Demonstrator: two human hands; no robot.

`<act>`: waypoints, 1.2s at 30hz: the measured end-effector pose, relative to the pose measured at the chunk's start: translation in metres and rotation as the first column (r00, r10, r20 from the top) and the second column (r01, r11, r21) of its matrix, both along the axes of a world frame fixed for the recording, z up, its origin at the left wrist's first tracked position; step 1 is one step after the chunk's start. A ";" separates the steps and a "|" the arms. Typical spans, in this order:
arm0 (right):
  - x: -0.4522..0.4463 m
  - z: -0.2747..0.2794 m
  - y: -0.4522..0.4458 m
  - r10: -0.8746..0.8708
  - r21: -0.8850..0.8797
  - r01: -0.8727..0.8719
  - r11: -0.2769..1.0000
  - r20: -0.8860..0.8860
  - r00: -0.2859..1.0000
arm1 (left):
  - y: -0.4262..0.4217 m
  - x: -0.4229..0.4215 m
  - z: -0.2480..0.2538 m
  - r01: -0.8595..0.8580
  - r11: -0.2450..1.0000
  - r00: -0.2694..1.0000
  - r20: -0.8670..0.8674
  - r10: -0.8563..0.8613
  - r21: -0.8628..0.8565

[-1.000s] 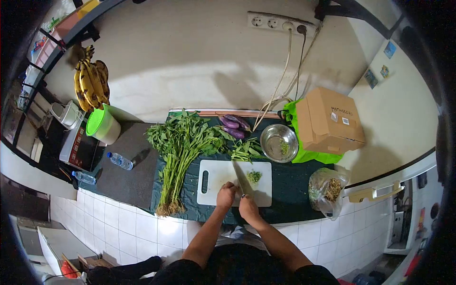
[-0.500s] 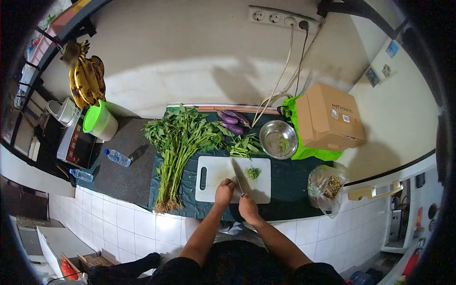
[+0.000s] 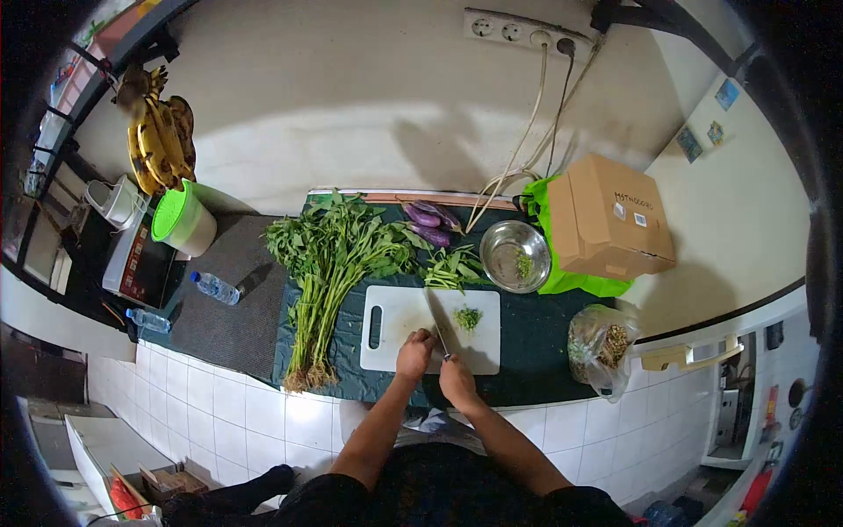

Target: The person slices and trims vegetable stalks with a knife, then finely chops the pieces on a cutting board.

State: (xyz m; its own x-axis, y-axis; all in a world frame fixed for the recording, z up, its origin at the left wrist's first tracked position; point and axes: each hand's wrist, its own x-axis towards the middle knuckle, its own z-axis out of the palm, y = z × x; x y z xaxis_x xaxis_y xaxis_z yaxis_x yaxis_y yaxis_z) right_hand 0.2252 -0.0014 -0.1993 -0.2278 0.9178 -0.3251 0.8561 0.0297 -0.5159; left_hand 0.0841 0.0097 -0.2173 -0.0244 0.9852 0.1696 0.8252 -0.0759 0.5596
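Observation:
My right hand is wrapped round the handle of a kitchen knife, its blade slanting away to the upper left over a white cutting board. Just left of the blade, my left hand has its fingers curled together on the board; whatever they pinch is too small or hidden to make out. A little pile of finely chopped greens lies on the board right of the knife. Behind the board are cut leafy stems. A big bunch of leafy greens with roots lies to the left.
Purple eggplants lie at the back. A metal bowl holding some green bits stands before a cardboard box. A plastic bag sits at the right. Leftward are a water bottle, a green-lidded bucket and hanging bananas.
Both hands and the knife hold nearly the same place on the board. The whole view has shifted very slightly.

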 end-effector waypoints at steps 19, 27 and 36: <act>-0.007 0.023 0.010 -0.034 0.025 0.035 0.999 -0.045 0.998 | 0.000 -0.004 0.005 -0.015 0.999 0.999 0.031 0.016 -0.035; 0.000 -0.002 -0.008 0.041 0.018 -0.040 0.999 -0.054 0.998 | 0.000 -0.007 0.003 -0.037 0.996 0.998 0.041 0.040 -0.081; -0.008 0.007 0.003 -0.008 0.007 0.009 1.000 -0.026 1.000 | -0.002 -0.007 0.003 -0.082 0.995 0.994 0.064 0.085 -0.049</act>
State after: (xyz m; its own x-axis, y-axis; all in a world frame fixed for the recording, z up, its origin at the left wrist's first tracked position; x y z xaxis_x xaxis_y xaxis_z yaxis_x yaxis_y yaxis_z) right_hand 0.2168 0.0014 -0.1924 -0.2283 0.9222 -0.3123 0.8428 0.0266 -0.5376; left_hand 0.0776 0.0077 -0.2142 -0.1163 0.9860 0.1191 0.7886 0.0188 0.6146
